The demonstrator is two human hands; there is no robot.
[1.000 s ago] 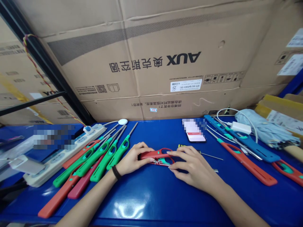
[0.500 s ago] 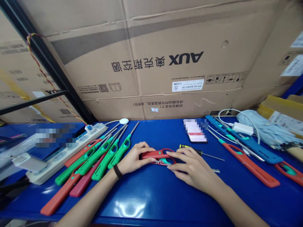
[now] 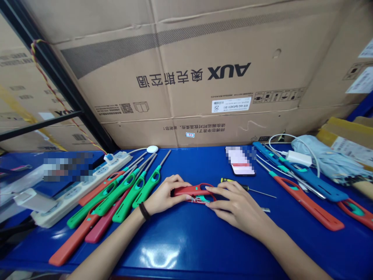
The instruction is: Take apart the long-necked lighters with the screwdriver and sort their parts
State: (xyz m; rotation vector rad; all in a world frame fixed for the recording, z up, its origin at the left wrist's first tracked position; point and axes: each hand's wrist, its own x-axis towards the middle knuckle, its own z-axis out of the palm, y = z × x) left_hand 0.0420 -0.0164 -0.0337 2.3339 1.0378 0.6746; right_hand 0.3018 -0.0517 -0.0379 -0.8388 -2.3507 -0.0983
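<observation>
In the middle of the blue table, my left hand (image 3: pixel 164 196) pinches the handle end of a red gas lighter (image 3: pixel 192 190) between thumb and fingers. Its casing looks parted along the near side, where thin wires and a teal trigger piece (image 3: pixel 202 199) show. My right hand (image 3: pixel 234 200) grips the trigger-loop end with thumb and fingertips. No long metal tube is visible on this lighter. Just behind my right hand lies a screwdriver (image 3: pixel 264 191) with a yellow and black handle, partly hidden by the fingers. A small metal-ended item (image 3: pixel 265 210) pokes out beside that hand.
Several green lighters (image 3: pixel 147 188) and red lighters (image 3: pixel 75 235) lie at the left, against a white power strip (image 3: pixel 84 188). A phone (image 3: pixel 243 165) rests at the back. On the right are a red lighter (image 3: pixel 309 204), blue lighters (image 3: pixel 320 182) and a folded umbrella (image 3: pixel 326 155).
My right fingertips have shifted very slightly at the lighter's loop end. Both hands keep their hold, and the things on the table stay where they were.
</observation>
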